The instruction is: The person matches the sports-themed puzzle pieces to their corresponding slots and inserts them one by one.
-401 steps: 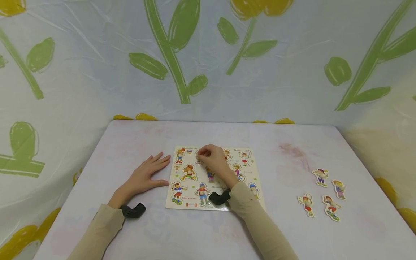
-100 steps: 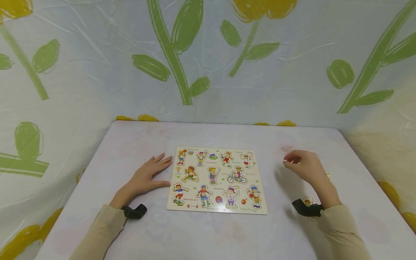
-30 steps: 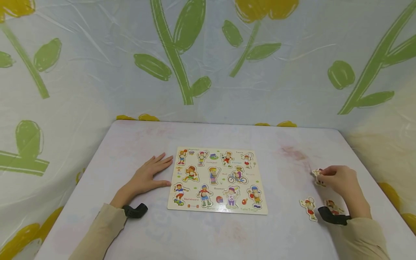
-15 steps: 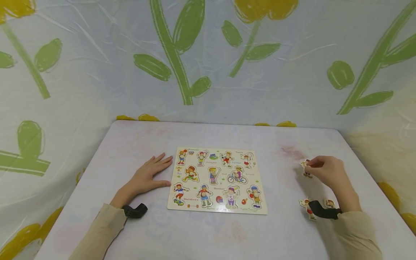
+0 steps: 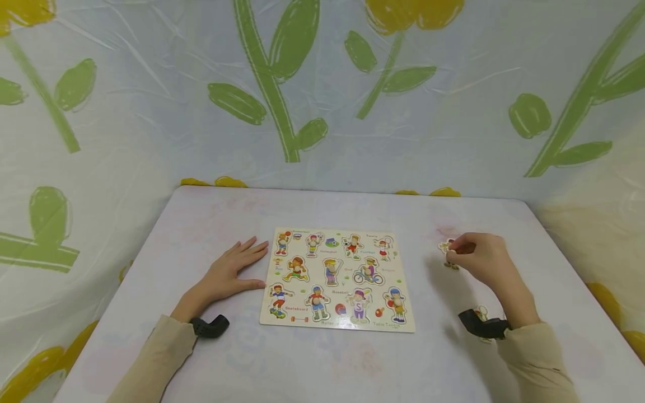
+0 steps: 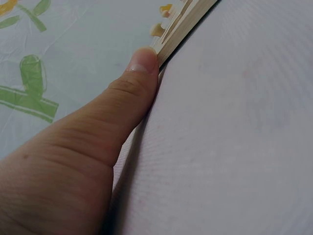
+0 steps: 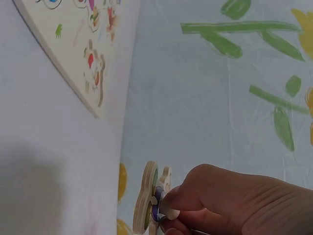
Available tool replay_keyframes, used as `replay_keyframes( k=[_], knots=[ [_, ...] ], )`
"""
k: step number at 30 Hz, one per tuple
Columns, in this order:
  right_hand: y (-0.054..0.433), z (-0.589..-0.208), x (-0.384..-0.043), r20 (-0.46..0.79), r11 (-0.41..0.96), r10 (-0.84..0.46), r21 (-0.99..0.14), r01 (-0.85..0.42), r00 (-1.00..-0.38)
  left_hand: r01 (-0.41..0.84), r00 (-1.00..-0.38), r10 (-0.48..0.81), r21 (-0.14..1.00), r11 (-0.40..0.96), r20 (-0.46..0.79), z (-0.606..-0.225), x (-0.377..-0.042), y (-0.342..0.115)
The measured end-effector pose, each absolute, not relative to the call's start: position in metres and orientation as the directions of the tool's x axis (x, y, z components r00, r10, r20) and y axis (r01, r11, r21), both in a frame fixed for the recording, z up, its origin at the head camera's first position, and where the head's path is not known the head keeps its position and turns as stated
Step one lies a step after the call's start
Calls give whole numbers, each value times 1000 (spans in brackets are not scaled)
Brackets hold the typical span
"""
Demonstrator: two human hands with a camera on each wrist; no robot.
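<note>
My right hand (image 5: 481,260) pinches a wooden puzzle piece (image 5: 446,246), a figure in a purple cap, above the table to the right of the board. In the right wrist view, thumb and fingers hold the piece (image 7: 145,200) by its round knob, and it stands on edge. The puzzle board (image 5: 307,282) lies mid-table, with several knobbed sports figures in it. The tennis, skateboard and baseball figures on it show no knobs. My left hand (image 5: 229,271) lies flat with fingers spread; its thumb (image 6: 142,63) touches the board's left edge.
A loose tennis-player piece (image 5: 485,319) lies on the table (image 5: 363,369), partly hidden behind the black wrist camera (image 5: 484,326) on my right arm. A flower-patterned sheet (image 5: 166,112) rises behind the table and at both sides.
A golf-player piece has gone from the right side into the board. My right hand then reached right, picked up the purple-capped piece and carried it left. The left hand stays still.
</note>
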State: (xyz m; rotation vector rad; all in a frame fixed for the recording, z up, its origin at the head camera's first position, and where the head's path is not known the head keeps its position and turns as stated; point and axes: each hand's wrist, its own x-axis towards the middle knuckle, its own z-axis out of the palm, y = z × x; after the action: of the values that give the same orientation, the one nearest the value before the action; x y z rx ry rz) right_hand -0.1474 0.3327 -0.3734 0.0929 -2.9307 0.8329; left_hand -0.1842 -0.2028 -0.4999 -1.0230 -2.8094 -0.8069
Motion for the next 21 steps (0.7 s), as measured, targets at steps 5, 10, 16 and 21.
replay_keyframes(
  k=[5,10,16,21],
  knots=[
    [314,-369,-147,108,841,-59,-531,-108,-992,612,-781,587,455,647,215,-501,-185,-203],
    [298,-368,-147,101,824,-94,-550,-135,-990,611,-781,585,455,647,216,-501,-184,-202],
    [278,-367,-146,97,831,-133,-532,-164,-986,607,-784,584,454,652,210,-500,-184,-203],
    [264,-368,-145,72,799,-188,-569,-195,-979,607,-784,583,453,653,211,-499,-184,-203]
  ],
)
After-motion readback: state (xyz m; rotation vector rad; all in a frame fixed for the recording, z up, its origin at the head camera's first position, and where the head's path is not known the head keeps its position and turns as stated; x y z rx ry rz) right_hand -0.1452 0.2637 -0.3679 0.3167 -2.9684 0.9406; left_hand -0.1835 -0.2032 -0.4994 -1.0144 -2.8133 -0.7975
